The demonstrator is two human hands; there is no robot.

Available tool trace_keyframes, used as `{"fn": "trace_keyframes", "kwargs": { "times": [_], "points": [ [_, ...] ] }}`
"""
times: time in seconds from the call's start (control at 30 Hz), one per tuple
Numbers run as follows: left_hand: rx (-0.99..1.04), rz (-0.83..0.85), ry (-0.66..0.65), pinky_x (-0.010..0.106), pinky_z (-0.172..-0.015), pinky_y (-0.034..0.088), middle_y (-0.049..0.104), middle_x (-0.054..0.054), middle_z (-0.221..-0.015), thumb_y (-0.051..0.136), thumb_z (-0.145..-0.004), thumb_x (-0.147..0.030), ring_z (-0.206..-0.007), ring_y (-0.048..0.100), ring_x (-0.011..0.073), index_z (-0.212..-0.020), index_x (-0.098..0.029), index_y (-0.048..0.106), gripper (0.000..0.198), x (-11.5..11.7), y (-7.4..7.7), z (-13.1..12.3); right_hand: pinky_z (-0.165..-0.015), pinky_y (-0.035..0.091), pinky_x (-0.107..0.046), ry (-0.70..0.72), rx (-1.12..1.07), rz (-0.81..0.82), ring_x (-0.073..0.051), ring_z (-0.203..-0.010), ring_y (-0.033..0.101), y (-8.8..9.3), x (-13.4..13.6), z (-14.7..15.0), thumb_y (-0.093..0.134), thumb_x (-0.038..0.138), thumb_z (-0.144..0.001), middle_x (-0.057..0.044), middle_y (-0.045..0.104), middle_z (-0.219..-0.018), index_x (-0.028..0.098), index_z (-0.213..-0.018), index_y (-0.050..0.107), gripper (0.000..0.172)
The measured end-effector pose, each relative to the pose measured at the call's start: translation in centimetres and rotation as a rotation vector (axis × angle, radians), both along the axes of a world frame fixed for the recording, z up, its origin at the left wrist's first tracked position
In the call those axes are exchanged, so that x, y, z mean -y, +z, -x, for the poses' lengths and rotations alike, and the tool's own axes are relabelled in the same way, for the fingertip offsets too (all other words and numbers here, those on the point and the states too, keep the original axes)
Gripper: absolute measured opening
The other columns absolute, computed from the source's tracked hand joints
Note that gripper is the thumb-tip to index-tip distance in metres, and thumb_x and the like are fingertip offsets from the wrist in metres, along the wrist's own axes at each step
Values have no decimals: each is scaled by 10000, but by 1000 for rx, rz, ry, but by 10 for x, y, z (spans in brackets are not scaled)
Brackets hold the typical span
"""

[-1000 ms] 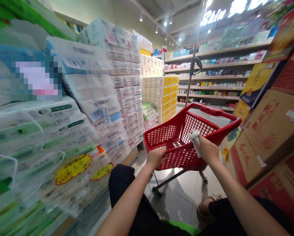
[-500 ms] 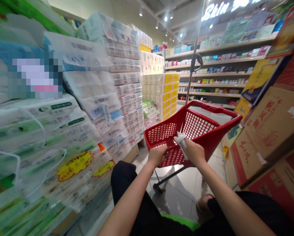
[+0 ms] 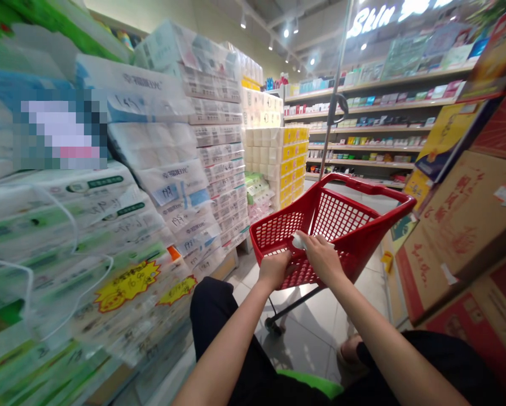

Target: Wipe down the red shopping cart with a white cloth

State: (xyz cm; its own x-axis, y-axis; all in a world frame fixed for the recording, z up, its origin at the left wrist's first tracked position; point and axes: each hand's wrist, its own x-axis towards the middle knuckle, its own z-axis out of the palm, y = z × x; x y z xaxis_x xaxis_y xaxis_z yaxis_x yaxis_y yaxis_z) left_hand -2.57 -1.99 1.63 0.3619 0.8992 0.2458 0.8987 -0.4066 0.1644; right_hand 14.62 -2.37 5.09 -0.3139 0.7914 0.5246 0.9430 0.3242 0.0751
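While the left hand [image 3: 275, 270] curls over the near rim of the red cart [image 3: 365, 251], its fingers partly hidden behind the edge, the right hand [image 3: 324, 260] clutches a white cloth [image 3: 299, 242] just beside it. From where I stand, the cloth pokes out past the right fingertips, bunched up, above that same rim; whether it presses on the plastic, I cannot tell. The cart sits directly ahead of both hands, its handle [image 3: 373, 189] beyond the grip and off to the right. Below the hands, a wheel [image 3: 273, 325] rests on the pale floor [image 3: 316, 316]. Left of the grip, paper packs [image 3: 219, 186] rise in tall stacks, with yellow tags [image 3: 128, 285] on the nearer ones. Right of it, brown boxes [image 3: 460, 214] are piled up. Far beyond the grip, shelves [image 3: 363, 148] hold rows of small goods.
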Motion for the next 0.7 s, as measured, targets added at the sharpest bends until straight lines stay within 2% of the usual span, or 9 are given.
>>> {"fn": "trace_keyframes", "kwargs": {
  "times": [0.07,0.13,0.23,0.3,0.37,0.43,0.53,0.6,0.7],
  "points": [
    [-26,30,24,294,-698,451,676,67,-955,452,-932,-477,-851,655,227,-1071,-223,566,311,-1,0,1,-757,384,-305,49,23,28,-226,-1009,483,0,8,15,371,224,-948,-71,654,-997,271,-1435,337,490],
    [-46,50,42,298,-694,457,677,91,-935,423,-944,-471,-835,660,233,-1070,-196,573,338,-1,0,3,-860,368,-345,105,30,18,-243,-1104,461,0,15,25,390,320,-957,-75,659,-1018,283,-1405,396,450],
    [-44,25,24,299,-698,460,678,103,-943,397,-952,-479,-844,662,236,-1070,-182,570,363,1,-1,6,-1028,251,-439,168,26,-43,-253,-1223,410,-4,20,23,398,365,-961,-59,639,-1133,317,-1346,473,396],
    [-29,-1,-6,293,-706,459,678,80,-973,417,-945,-488,-863,659,229,-1081,-207,560,343,3,-1,8,-1057,208,-449,215,38,-55,-228,-1161,467,-7,17,10,391,326,-968,-41,639,-1129,332,-1334,483,377],
    [-10,-20,-29,280,-718,454,675,44,-1009,467,-926,-485,-901,651,215,-1090,-245,547,300,5,-1,9,-1038,240,-411,243,48,-42,-195,-1044,523,-10,10,-9,395,286,-967,-38,645,-1081,315,-1296,516,352],
    [-3,-30,-36,267,-717,445,672,16,-1015,522,-902,-471,-924,643,202,-1069,-267,542,265,7,-2,10,-997,282,-374,212,35,-45,-185,-986,531,-12,2,-29,402,274,-963,-46,641,-1047,286,-1229,563,311],
    [-12,-44,-30,265,-686,432,671,6,-982,561,-879,-476,-895,642,198,-1016,-258,541,259,6,-4,9,-976,294,-382,103,-8,-101,-204,-1005,507,-13,-4,-50,399,314,-964,-60,624,-1039,265,-1148,607,282],
    [-10,-59,-34,265,-670,424,669,4,-972,571,-873,-481,-880,640,196,-1012,-253,534,270,5,-6,8,-988,283,-408,44,-26,-137,-221,-1034,485,-14,-3,-51,397,342,-962,-65,607,-1070,271,-1133,622,291],
    [1,-66,-43,261,-663,415,664,6,-968,580,-871,-467,-867,635,190,-1012,-248,528,265,3,-7,8,-988,286,-428,-2,-29,-151,-242,-1091,451,-18,5,-35,407,335,-952,-72,562,-1174,295,-1195,607,317]
  ]
}}
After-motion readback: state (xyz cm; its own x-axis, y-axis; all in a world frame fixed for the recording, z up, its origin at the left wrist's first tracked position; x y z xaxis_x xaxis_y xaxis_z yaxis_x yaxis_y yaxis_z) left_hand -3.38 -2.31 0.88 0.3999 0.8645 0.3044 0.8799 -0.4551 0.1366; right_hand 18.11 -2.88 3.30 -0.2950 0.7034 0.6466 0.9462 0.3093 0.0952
